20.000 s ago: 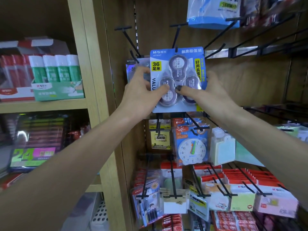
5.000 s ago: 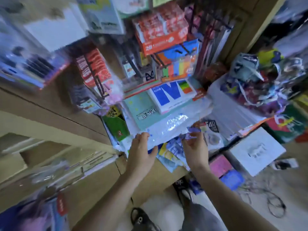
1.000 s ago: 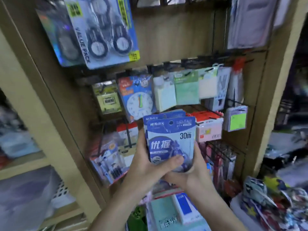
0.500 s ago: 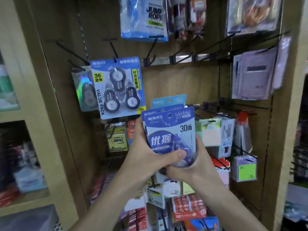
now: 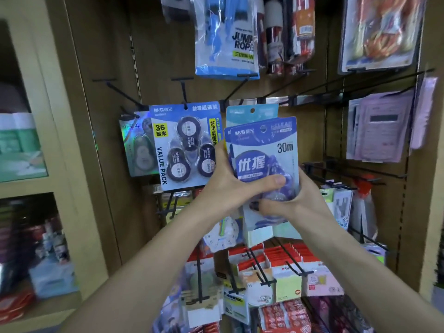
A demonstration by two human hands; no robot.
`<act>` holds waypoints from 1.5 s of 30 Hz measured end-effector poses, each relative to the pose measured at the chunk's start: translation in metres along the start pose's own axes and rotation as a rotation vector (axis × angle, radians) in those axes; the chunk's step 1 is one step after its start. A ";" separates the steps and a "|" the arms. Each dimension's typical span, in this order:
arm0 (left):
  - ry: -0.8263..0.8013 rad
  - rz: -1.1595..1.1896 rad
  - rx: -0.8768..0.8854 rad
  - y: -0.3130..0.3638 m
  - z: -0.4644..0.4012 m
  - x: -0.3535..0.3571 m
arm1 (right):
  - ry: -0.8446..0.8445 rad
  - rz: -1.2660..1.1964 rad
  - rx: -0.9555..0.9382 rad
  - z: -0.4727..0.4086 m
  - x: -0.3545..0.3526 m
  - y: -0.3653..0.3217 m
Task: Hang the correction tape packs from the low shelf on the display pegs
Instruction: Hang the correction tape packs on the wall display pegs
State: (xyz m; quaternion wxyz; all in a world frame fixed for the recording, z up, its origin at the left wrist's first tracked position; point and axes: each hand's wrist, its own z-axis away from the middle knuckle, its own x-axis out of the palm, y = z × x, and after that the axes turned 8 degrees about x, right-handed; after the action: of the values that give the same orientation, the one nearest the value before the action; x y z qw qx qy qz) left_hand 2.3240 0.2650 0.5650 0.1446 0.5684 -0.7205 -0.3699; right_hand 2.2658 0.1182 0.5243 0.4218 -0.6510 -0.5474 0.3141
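Observation:
I hold a small stack of blue correction tape packs, marked 30m, upright in front of the peg wall. My left hand grips the stack's left side with the thumb across its front. My right hand cups the stack's lower right from below. A lighter blue pack sticks up behind the front ones, its hang hole near a bare black peg. To the left a blue value pack with three tape rollers hangs on a peg, with a holographic pack behind it.
Jump rope packs hang above. Bare black pegs jut from the wall at upper left and along the right. Sticky notes and red packs fill the pegs below. A wooden shelf upright stands left.
Both hands have lifted the stack of packs higher, from the sticky-note row up beside the hanging value pack. My view has tilted up with them.

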 end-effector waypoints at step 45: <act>0.126 0.029 -0.110 0.011 -0.022 0.007 | -0.210 0.148 0.165 -0.036 -0.019 -0.056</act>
State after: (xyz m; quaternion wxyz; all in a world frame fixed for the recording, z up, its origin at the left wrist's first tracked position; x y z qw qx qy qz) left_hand 2.3279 0.2510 0.5867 0.2257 0.5713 -0.6968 -0.3703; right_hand 2.2687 0.0944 0.5892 0.3898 -0.6163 -0.5113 0.4547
